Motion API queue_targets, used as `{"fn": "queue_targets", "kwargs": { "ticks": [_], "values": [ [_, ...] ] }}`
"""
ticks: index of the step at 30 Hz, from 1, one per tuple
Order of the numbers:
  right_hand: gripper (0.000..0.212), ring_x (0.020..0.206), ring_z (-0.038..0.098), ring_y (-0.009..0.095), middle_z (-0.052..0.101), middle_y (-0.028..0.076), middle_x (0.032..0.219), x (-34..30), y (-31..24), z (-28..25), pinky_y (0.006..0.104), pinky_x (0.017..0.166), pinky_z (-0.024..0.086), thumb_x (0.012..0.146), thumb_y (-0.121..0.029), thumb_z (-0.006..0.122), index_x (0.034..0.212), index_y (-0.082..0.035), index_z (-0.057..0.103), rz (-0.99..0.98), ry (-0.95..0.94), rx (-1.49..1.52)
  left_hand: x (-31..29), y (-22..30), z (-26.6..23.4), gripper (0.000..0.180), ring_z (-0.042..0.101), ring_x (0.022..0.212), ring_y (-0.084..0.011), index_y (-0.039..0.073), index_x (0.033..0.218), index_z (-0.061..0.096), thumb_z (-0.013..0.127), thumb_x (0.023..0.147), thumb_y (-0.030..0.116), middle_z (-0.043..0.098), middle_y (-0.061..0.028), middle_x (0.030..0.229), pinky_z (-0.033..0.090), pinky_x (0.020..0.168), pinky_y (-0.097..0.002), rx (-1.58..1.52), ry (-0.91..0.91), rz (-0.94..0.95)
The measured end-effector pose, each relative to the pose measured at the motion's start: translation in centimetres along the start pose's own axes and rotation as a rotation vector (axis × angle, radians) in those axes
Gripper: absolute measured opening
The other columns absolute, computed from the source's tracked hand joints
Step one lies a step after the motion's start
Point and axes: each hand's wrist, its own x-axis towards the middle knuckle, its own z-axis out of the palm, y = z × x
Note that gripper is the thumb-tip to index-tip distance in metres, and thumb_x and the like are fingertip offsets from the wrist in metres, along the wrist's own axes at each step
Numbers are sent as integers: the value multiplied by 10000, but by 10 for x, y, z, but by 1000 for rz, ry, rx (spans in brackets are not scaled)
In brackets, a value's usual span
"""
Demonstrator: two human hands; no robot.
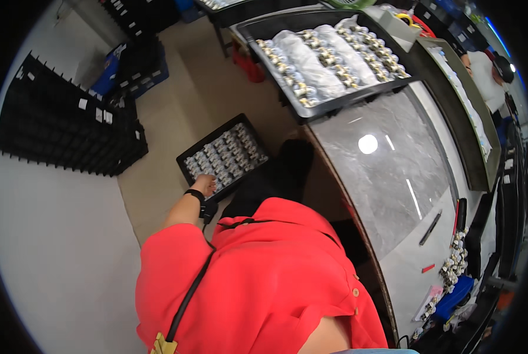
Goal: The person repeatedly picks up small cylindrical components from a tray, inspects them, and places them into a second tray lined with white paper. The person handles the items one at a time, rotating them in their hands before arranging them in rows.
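Down to the left, a black tray (pixel 255 127) holds rows of small silvery-white parts (pixel 225 154); it lies low by my dark-clothed legs. At its near left edge is my left hand (pixel 205 183), with a black band around the wrist. The fingers are curled together over the parts there. Anything between them is too small to make out. My right hand is outside the view.
A second black tray (pixel 306 112), with brassy parts and white wrapping (pixel 311 65), stands on the grey-topped table (pixel 387 171) at right. A pen (pixel 430 229) lies there. Stacked black trays (pixel 63 121) line the left wall. A person (pixel 491 74) is at far right.
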Motion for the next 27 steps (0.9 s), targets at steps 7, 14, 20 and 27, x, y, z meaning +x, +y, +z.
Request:
{"fn": "queue_targets", "kwargs": {
  "ticks": [7,14,20,27],
  "values": [
    [409,1162,512,193,522,95,1278,-40,-82,-28,324,951,396,907,-203,470,1294,-71,462,-141,-34,110,34,-35,37,424,555,973,-364,-1,1191,440,572,843,202,477,-186,1190,480,771,-494,-236,-188,-140],
    [412,1177,498,188,505,89,1298,-78,-131,-103,318,961,385,916,-207,462,1305,-74,452,-95,-6,225,137,-81,52,496,572,864,-433,65,1287,397,577,846,202,430,-223,1207,510,702,-546,-423,-173,-89],
    [414,1189,486,183,490,84,1315,-87,-164,-186,312,970,376,924,-210,454,1315,-76,443,-2,55,410,180,-95,88,516,615,862,-325,71,1168,536,706,712,242,598,-161,1045,507,767,-417,-478,134,-307],
    [417,1204,471,178,473,78,1334,-92,-187,-269,306,979,364,932,-214,445,1326,-79,433,55,95,655,198,-144,119,279,591,771,-233,64,962,589,616,779,272,601,-97,890,482,611,-322,-537,287,99]
  ]
}}
